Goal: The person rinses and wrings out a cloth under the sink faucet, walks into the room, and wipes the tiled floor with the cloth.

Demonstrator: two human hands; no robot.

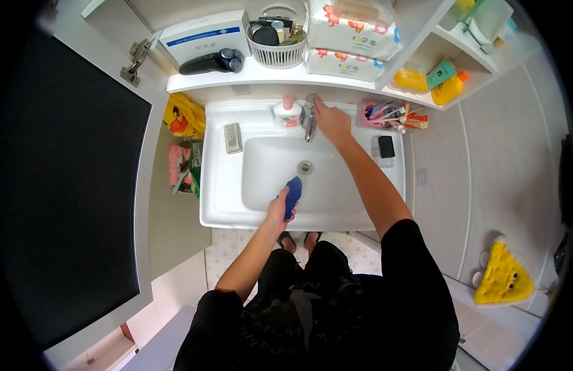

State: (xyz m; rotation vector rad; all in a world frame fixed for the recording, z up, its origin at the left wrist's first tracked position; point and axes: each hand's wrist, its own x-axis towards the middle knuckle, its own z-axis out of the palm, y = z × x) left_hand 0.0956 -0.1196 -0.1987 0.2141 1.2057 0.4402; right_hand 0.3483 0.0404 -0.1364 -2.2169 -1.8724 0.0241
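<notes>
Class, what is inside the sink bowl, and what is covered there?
A round metal drain shows in the bowl. The left hand and the blue item it holds cover part of the near side; what's beneath is hidden.

Blue object [293, 190] partly behind left fingers [283, 195]

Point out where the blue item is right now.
In the head view, the blue item is in the left hand, over the near side of the white sink, slightly left of the drain.
</notes>
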